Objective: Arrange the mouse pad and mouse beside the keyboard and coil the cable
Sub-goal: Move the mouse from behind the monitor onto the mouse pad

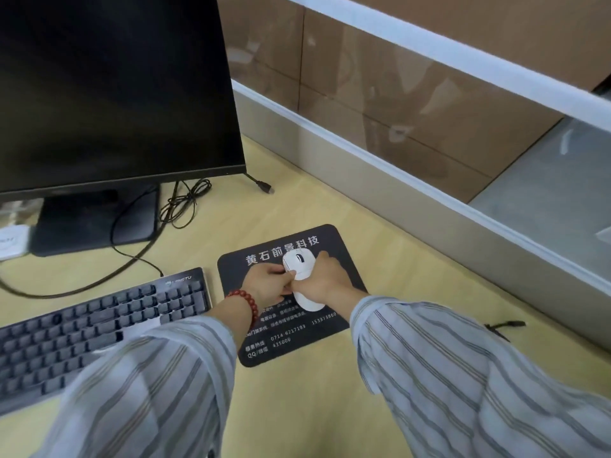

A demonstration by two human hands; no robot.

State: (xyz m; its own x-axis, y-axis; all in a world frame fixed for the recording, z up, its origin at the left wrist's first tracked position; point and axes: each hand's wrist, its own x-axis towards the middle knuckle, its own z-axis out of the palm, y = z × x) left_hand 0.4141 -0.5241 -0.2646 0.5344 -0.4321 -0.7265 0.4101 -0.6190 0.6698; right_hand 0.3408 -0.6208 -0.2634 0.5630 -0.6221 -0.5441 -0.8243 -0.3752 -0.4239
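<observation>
**Two hands meet on the white mouse**

Two sleeves of pale striped cloth reach in from the near edge, and both hands meet over the dark rounded mouse pad with white printed lettering, which lies flat on the pale yellow wooden worktop just beside the right end of the dark grey keyboard. The left hand, with a red bead bracelet at its wrist, pinches with thumb and fingertips at the left flank of the white computer mouse. The right hand has its grip closed over the mouse from the right side, fingers wrapped round the body, so that only the front with the wheel and a piece of the rear show. Whether the mouse rests on the pad or is lifted just clear of it cannot be told.

Near the right edge of the worktop lies a short black cable tie, well apart from the pad. Farther back, a thin black cable runs from the keyboard's far edge across the black monitor stand base, and a loose tangle of black cord lies beside it. Above stands the large black monitor with a dark screen. A grey partition with a glass panel borders the worktop at the far right.
</observation>
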